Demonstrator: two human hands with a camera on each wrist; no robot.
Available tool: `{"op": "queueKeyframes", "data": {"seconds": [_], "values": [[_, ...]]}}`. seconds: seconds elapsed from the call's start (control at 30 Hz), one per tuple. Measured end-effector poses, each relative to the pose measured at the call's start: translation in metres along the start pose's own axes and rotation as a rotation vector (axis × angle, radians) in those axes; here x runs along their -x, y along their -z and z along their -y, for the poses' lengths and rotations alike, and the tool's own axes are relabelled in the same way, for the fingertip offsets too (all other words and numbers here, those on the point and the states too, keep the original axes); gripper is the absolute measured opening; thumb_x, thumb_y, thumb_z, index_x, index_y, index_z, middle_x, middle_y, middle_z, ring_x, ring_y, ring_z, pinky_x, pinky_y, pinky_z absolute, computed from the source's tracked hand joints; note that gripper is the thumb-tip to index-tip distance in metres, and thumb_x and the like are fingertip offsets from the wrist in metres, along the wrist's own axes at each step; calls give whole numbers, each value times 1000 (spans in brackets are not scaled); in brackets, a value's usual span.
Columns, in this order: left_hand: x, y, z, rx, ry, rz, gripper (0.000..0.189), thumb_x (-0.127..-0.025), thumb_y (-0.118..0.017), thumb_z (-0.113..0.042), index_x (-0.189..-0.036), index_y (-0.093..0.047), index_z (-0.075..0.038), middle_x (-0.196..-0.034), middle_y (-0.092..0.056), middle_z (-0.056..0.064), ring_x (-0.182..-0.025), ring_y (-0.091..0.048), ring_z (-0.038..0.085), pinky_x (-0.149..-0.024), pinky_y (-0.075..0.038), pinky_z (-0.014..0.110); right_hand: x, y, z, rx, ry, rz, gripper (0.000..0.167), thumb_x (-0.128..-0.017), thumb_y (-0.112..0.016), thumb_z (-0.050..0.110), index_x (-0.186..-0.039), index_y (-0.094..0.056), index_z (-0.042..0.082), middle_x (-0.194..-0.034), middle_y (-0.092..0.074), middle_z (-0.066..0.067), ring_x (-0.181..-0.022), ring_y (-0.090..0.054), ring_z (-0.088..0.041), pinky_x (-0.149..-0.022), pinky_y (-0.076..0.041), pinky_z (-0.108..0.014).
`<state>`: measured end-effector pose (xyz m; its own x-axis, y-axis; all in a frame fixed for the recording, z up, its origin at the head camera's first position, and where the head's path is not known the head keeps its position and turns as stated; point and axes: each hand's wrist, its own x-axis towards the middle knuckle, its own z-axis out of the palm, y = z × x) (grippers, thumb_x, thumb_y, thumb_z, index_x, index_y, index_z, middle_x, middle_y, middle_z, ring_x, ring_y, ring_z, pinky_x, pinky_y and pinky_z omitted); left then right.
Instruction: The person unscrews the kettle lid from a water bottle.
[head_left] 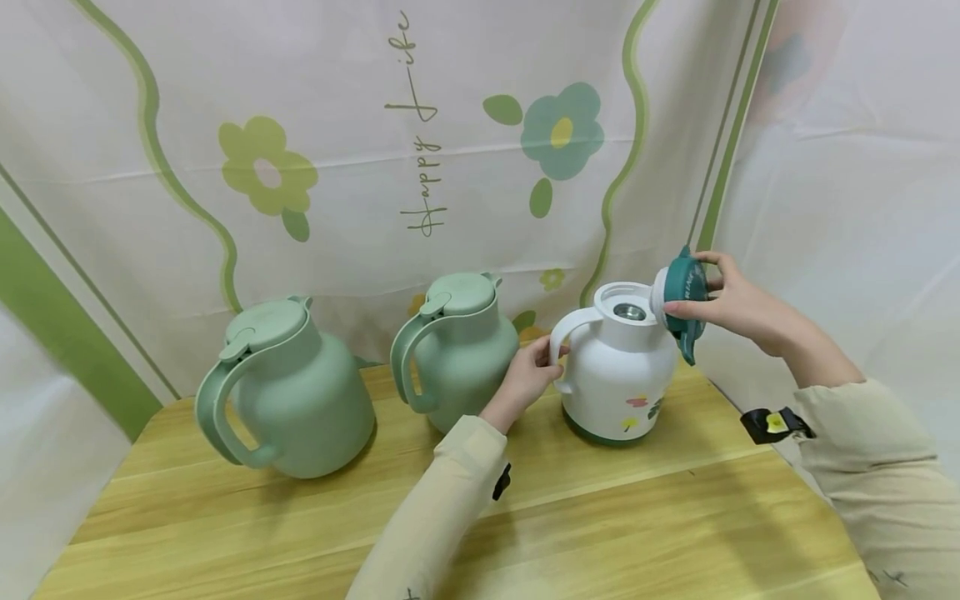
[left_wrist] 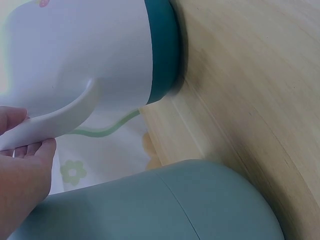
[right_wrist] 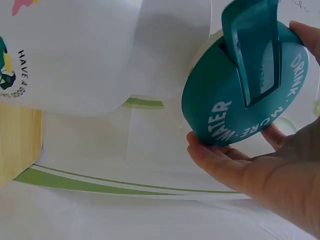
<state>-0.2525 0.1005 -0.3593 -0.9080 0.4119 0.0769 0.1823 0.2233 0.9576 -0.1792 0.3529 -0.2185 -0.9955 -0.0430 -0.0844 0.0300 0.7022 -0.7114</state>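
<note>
A white thermos jug (head_left: 618, 379) with a dark green base stands upright on the right of the table, its mouth uncovered and a metal liner showing inside. My left hand (head_left: 529, 375) grips the jug's handle (left_wrist: 65, 117), the thumb on one side and fingers on the other. Beside the jug's mouth, my right hand (head_left: 738, 304) holds the teal lid (right_wrist: 250, 82) by its rim, tilted on its side. Lettering and a press tab show on the lid's top, and its pale underside faces the jug.
Two pale green jugs stand to the left: the middle one (head_left: 468, 358) just beside my left hand, the other (head_left: 300, 400) farther left. They rest on a wooden table (head_left: 570, 533). Behind hangs a white flowered curtain (head_left: 337, 167).
</note>
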Motion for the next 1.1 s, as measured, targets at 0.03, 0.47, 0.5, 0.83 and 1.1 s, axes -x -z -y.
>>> {"op": "queueKeyframes", "data": {"seconds": [0.03,0.47,0.5,0.83,1.1], "values": [[0,0,0,0,-1,-1,46,-91,-57,0,-136,-53,-9,-126,-64,11,-122,-58,23,-98,-49,34,1,0,-2,1,0,-4,97,-94,-56,39,-150,18,9,-146,-14,-40,-129,-28,-54,-101,-25,-72],[2,0,-2,22,-7,-6,47,-90,-57,2,-136,-52,-4,-127,-63,15,-122,-57,26,-98,-48,36,8,-5,-15,-13,107,-30,81,-99,-49,33,-154,9,22,-139,-18,-35,-117,-42,-45,-95,-37,-62],[3,0,-2,23,-6,-5,47,-90,-57,2,-136,-52,-5,-127,-63,15,-122,-57,26,-99,-48,36,9,-5,-16,-13,109,-35,80,-98,-49,33,-154,7,21,-139,-19,-35,-117,-42,-45,-94,-37,-61],[2,1,-2,29,0,-2,47,-90,-57,2,-137,-52,-8,-129,-62,15,-123,-56,25,-100,-47,35,13,-5,-22,-15,160,-44,69,-101,-43,34,-155,-2,22,-139,-28,-33,-124,-35,-49,-94,-31,-68],[2,1,-2,31,4,-1,47,-91,-57,1,-137,-52,-8,-129,-62,14,-123,-56,26,-100,-47,37,13,-6,-27,-29,151,-67,59,-100,-44,31,-145,-10,12,-140,-28,-35,-121,-44,-47,-97,-40,-57]]}}
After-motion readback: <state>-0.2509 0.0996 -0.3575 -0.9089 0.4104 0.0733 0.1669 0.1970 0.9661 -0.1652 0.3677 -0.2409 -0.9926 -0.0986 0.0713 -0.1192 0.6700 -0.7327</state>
